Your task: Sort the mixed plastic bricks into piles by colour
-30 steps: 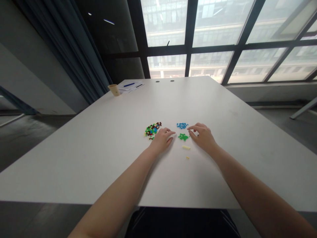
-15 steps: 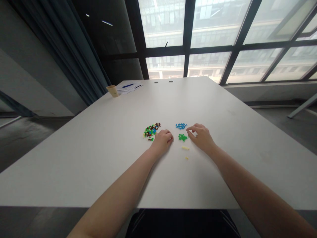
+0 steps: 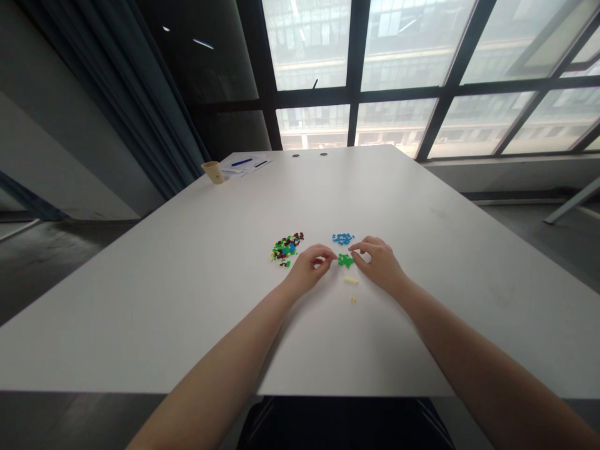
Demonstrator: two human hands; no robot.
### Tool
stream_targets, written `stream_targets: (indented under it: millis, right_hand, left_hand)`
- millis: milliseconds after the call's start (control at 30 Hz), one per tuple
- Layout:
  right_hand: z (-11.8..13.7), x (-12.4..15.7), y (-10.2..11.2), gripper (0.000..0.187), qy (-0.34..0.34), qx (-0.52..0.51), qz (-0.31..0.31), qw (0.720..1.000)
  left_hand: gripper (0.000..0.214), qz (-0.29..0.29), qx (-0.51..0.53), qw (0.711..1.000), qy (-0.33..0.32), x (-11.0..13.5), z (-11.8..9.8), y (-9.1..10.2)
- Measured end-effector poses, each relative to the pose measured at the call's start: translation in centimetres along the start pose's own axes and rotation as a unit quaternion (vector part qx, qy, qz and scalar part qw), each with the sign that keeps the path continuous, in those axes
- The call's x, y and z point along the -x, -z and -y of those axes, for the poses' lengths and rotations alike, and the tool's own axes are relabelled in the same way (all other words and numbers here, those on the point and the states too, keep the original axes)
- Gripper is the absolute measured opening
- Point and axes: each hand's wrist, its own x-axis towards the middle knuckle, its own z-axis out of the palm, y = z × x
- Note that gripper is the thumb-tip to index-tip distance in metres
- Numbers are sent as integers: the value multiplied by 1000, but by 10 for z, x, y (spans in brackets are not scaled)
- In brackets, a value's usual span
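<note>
My left hand (image 3: 311, 267) is at the left side of a small pile of green toy bricks (image 3: 345, 260). Its thumb and forefinger are pinched together; anything between them is too small to make out. My right hand (image 3: 379, 261) hovers at the pile's right edge, thumb and forefinger curved with a slight gap between the tips. Just beyond lies a pile of blue toy bricks (image 3: 343, 239). A mixed heap of coloured bricks (image 3: 284, 247) sits left of my left hand. Nearer to me are a pale yellow bar (image 3: 351, 280) and a few tiny yellow pieces (image 3: 353, 300).
The white table (image 3: 197, 300) extends to the windows. At its far left stand a beige cup (image 3: 214, 172) and papers (image 3: 244, 169) with a blue pen (image 3: 241, 162) on them. Two dark round discs (image 3: 323, 154) show near the far edge.
My left hand has moved right to the green bricks, its thumb and forefinger now showing in a pinch. My right hand has shifted slightly left, its fingertips closer together.
</note>
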Motion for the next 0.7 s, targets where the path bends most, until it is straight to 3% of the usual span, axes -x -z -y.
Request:
stream_targets:
  millis: [167,433,700]
  right_hand:
    - [3,1,-2,16,17,-5,13,1000]
    - [7,1,1,16,28,-12,10,999]
    - [9,1,4,16,67,-42,-25,997]
  left_hand:
    - [22,2,54,999,1,1,1,-2]
    - [31,14,-124,985,-121,5,-4,8]
    - [32,6,-105,989,-104,4,-4,8]
